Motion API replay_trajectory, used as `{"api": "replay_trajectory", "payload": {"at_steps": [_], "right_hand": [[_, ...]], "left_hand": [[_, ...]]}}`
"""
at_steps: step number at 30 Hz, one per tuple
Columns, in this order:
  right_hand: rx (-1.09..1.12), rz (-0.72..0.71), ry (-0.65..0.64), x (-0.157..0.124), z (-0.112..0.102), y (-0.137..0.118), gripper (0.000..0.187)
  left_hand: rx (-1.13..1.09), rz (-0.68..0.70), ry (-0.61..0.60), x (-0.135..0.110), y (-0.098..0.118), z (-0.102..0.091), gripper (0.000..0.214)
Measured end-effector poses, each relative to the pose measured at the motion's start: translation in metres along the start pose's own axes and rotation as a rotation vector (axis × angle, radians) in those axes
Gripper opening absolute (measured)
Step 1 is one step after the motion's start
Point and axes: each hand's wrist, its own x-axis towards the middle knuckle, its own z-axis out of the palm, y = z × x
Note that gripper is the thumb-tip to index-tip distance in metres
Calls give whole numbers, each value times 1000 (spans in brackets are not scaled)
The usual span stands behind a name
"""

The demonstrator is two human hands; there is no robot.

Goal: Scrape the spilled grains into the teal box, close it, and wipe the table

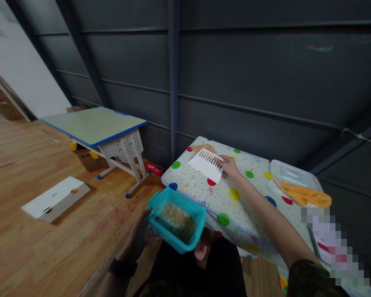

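Note:
My left hand [140, 236] grips the near left side of a teal plastic tub [177, 220] holding beans, just off the near edge of the table [235, 206]. My right hand [230, 166] reaches across the dotted tablecloth and pinches a white slotted scraper [206, 164] lying flat on it. A small pile of beans [204, 147] lies on the cloth just beyond the scraper, near the table's far left corner.
A clear plastic lid [292, 173] and an orange cloth [306, 196] sit at the table's right. A blue-edged desk [94, 125] stands to the left on the wooden floor, with a white flat box [55, 199] and a red object [154, 168] below.

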Motion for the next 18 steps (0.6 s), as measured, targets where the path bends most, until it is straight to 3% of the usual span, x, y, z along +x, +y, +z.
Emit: {"api": "replay_trajectory", "payload": {"at_steps": [6,18], "right_hand": [[125,59,-141,-43,10,-6,59],[-46,-152,-403,-107,17,-36,44]], "left_hand": [[101,43,-3,-5,0,2,56],[140,43,-16,-8,2,5,57]]}}
